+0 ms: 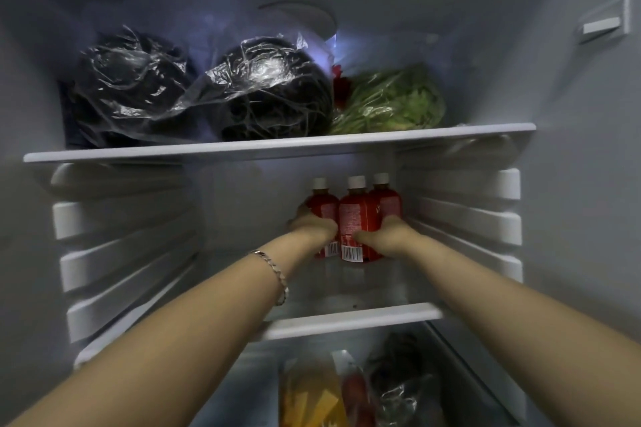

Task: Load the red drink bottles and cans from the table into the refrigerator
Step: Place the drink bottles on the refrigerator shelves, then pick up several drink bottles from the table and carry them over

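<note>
Three red drink bottles with white caps stand upright at the back right of the refrigerator's middle shelf [350, 317]. My left hand [314, 227] is wrapped around the left bottle [322, 206]. My right hand [385, 236] grips the right bottle [385, 201], its thumb lying across the lower part of the middle bottle [353, 215]. The three bottles touch one another. Both my forearms reach deep into the fridge; a bracelet [275, 274] sits on the left wrist.
On the upper shelf [277, 146] lie two dark bundles in clear plastic [263, 94] and a bag of green vegetables [392, 100]. Ribbed rails line both side walls [114, 253]. Below, bagged food [319, 395] fills the lower compartment.
</note>
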Demonstrator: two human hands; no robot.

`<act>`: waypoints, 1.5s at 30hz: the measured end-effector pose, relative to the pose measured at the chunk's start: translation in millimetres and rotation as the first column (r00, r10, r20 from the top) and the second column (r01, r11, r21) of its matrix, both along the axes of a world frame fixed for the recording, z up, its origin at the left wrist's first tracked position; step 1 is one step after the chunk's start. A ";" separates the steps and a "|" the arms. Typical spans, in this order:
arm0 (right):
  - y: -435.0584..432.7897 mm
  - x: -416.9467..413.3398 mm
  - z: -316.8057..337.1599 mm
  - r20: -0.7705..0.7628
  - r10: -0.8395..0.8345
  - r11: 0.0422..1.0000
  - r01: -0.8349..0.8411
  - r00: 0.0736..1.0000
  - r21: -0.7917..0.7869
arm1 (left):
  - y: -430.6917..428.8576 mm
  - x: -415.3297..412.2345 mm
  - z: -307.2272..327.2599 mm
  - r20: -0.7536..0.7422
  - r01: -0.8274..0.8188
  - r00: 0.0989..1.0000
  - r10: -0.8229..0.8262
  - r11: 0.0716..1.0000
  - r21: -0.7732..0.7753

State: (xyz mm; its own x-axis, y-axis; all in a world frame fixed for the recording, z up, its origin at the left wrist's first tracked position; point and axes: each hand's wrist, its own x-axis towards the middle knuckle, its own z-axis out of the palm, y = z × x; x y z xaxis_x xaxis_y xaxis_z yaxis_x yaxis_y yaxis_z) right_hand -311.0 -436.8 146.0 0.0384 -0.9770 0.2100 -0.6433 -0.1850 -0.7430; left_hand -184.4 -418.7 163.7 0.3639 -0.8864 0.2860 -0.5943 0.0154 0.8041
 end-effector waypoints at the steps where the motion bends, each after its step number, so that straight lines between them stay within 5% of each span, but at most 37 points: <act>1: -0.9 1.9 0.0 0.007 0.052 0.999 -0.052 0.999 0.009 | 0.1 -0.6 -1.2 -0.029 0.041 0.999 -0.041 0.999 0.001; 8: -11.8 5.2 1.2 0.070 0.065 0.998 -0.066 0.995 0.006 | 1.3 -12.4 0.8 -0.019 0.207 0.978 -0.206 0.971 0.122; 15: 30.5 4.3 -3.0 -0.135 -0.224 0.971 0.209 0.965 -0.116 | 46.3 8.3 4.9 0.297 0.207 0.921 -0.252 0.962 0.177; 25: 168.1 55.1 9.2 -0.431 0.197 0.909 -0.328 0.881 -0.256 | 216.5 67.0 -7.1 0.434 -0.152 0.897 0.083 0.980 0.127; 30: 258.3 103.3 -29.8 -0.668 0.452 0.707 -0.694 0.591 -0.136 | 340.1 86.3 -54.4 0.355 -0.396 0.892 0.280 0.863 0.315; 37: 437.6 159.4 -91.4 -0.767 0.634 0.270 -0.957 0.097 0.103 | 569.8 87.1 -124.5 0.476 -0.706 0.708 0.522 0.527 0.473; 45: 727.8 147.6 -147.8 -0.695 0.645 -0.271 -0.945 -0.319 0.182 | 858.5 -1.1 -185.7 0.430 -0.870 0.271 0.861 0.028 0.492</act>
